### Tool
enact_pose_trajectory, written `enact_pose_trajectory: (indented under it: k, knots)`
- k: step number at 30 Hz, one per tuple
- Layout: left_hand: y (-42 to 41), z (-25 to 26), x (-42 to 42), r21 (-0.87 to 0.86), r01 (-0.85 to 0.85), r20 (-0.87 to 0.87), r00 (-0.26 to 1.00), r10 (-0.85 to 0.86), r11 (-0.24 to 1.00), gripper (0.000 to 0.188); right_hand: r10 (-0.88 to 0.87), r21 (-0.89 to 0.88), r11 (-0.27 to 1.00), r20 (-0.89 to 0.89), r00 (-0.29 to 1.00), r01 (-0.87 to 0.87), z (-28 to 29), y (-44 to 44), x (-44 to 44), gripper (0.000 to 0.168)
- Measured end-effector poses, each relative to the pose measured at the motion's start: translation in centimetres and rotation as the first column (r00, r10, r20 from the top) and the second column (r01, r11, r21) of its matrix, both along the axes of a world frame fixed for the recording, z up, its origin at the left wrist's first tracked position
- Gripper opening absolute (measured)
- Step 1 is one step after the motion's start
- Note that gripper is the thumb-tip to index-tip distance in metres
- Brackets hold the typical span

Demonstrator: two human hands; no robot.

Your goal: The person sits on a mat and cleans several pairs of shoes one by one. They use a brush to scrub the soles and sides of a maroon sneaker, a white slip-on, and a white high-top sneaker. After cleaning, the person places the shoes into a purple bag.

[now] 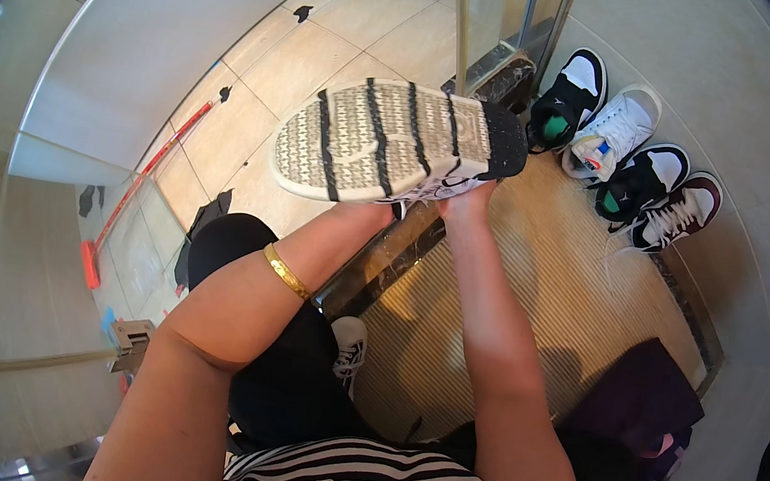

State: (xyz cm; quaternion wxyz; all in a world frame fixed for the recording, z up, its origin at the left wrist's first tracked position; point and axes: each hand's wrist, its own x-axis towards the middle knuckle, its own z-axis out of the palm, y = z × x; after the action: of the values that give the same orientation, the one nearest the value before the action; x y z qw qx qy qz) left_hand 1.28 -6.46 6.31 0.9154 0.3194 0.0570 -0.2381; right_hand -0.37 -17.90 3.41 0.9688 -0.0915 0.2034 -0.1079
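Observation:
A sneaker (pixel 398 141) is raised in front of me, its patterned sole facing up toward the camera. Black bands cross the cream tread, and the heel end is black. From below, my left hand (pixel 372 212) supports it near the middle; the sole hides its fingers. Nearer the heel, my right hand (pixel 469 199) also holds the shoe, with most of its fingers out of sight behind it. A little of the white and black upper and a loose lace show under the sole's edge. My left forearm wears a gold bracelet (pixel 287 271).
Several sneakers (pixel 614 132) stand along the right wall on a ribbed floor (pixel 510 286). A marble threshold (pixel 389 263) and a glass door (pixel 461 24) divide this from the tiles. A white bathtub (pixel 162 50), a red-handled brush (pixel 154 166), and dark cloth (pixel 642 391) lie around me.

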Motion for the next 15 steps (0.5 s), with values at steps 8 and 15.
enact_pose_trajectory:
  k: [8, 15]
  knots:
    - [1.9, 0.9, -1.6, 0.797, -0.299, 0.602, 0.468, -0.647, 0.525, 0.052, -0.048, -0.106, 0.994, -0.081, 0.996, 0.039, -2.7, 0.5, 0.2, 0.044]
    - [1.7, 3.2, -2.6, 0.845, -0.331, 0.519, 0.315, -0.795, 0.420, 0.045, 0.034, -0.003, 0.999, -0.126, 0.991, -0.034, -1.9, 0.5, -0.8, 0.037]
